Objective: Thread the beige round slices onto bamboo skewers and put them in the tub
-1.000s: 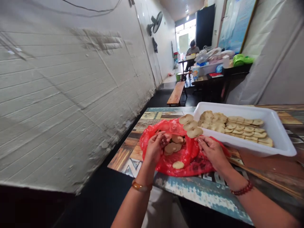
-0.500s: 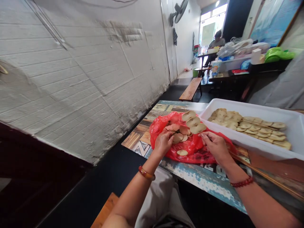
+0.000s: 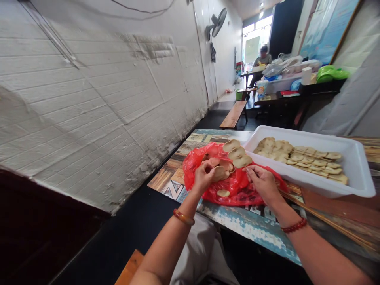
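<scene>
A scuffed, brick-patterned wall (image 3: 103, 99) runs down the left side of a narrow room, a dark fan (image 3: 218, 23) mounted on it above a low wooden bench (image 3: 234, 114). Toward the bright doorway a person (image 3: 261, 59) sits in the background; right of them, a cluttered side table (image 3: 268, 98) bears plastic bags (image 3: 292, 63) and bright green containers (image 3: 329, 74).

On the printed table (image 3: 249, 221) in front, a crumpled red bag (image 3: 192, 162) folds up around loose slices (image 3: 220, 173). The left hand (image 3: 204, 177), below an amber bangle (image 3: 183, 217), reaches over its rim, thumb and fingers curled together at the edge of a slice; whether it is gripped cannot be told. The slices are thin, tan and rounded, one lying alone on the near plastic.

To the right, a row of three (image 3: 236, 153), overlapping and dimpled, slants up over the bag from the right hand (image 3: 261, 183), whose thumb and forefinger pinch its lower end. A red bead bracelet (image 3: 293, 225) circles that wrist. Close behind the hand stands a white tray (image 3: 314, 188), more slices (image 3: 268, 146) layered inside in overlapping rows. Thin sticks (image 3: 329, 219) lie along its near side.
</scene>
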Tool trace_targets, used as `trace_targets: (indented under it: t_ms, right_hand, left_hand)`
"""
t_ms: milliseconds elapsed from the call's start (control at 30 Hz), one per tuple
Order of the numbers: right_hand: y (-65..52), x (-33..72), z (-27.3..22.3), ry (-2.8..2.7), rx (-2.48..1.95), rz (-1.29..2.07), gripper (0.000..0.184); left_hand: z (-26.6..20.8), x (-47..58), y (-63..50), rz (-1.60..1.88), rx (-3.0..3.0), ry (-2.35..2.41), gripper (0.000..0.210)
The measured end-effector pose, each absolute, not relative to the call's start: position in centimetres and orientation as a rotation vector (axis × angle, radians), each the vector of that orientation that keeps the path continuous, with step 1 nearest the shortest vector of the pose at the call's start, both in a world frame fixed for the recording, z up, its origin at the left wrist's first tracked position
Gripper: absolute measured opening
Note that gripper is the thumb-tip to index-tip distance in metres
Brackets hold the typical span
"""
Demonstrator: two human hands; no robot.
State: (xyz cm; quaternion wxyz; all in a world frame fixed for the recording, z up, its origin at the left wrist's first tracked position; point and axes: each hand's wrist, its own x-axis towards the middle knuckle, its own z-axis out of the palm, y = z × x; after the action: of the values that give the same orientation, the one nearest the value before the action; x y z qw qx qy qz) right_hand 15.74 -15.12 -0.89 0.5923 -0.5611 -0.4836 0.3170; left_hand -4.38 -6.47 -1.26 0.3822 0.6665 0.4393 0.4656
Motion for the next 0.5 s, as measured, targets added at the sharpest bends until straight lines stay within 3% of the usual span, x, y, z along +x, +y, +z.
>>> trace_targets:
  t_ms: [200, 500]
  right_hand:
    - [-14.5, 15.6, -1.8, -1.003, -1.253, 0.818, 0.039]
    - [-14.4, 15.6, -1.0, -0.958, -1.185, 0.947, 0.040]
  left_hand:
    - [1.1, -3.6, -6.2, 1.082, 1.012, 0.811, 0.035]
    - [3.4, -0.6, -4.1, 1.090, 1.011, 0.676, 0.032]
